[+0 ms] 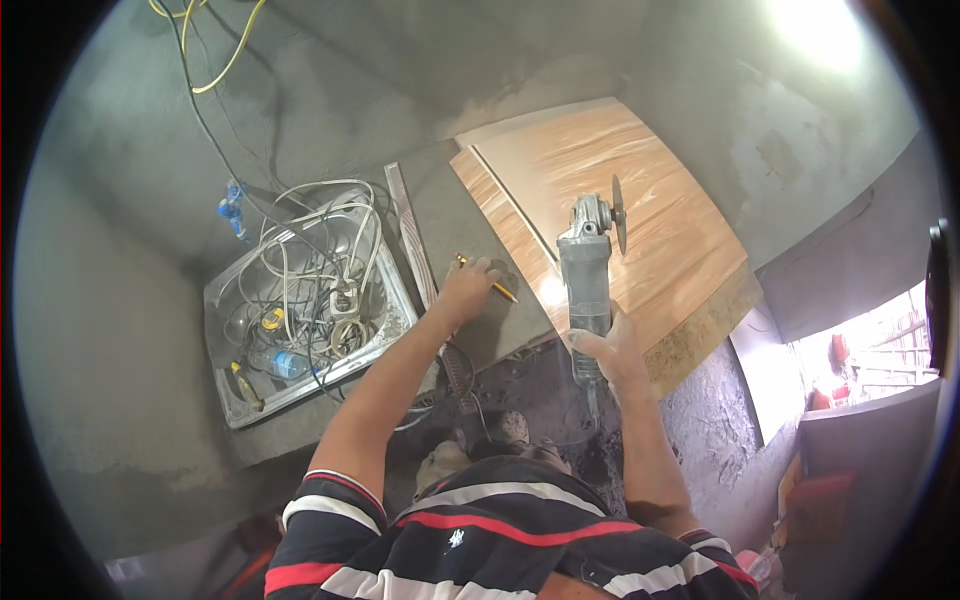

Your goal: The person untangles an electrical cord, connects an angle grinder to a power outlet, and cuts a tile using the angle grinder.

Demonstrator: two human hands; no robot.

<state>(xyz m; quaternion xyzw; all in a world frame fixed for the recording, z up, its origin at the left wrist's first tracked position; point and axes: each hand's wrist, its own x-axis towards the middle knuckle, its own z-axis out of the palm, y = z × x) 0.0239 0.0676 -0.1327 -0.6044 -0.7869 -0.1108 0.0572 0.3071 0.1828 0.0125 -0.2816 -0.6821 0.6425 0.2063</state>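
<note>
My right hand (612, 350) is wrapped round the grey body of an angle grinder (586, 275). The grinder stands upright in view, its thin cutting disc (619, 215) at the upper right, in front of the wood-patterned boards (660, 210). A yellow pencil (507, 293) is in the fingers of my left hand (468, 290), its tip pointing to the lower right. That hand is low over the grey slab (455, 205), between a narrow wooden strip (408, 225) and the boards. Whether it touches the slab I cannot tell.
A metal sink (228, 395) on the left holds tangled white cable (285, 290), a power socket block (343, 298), a plastic bottle (290, 364) and a yellow-handled tool (243, 383). Yellow cable (235, 60) hangs on the wall. A pale panel (765, 375) leans at the right.
</note>
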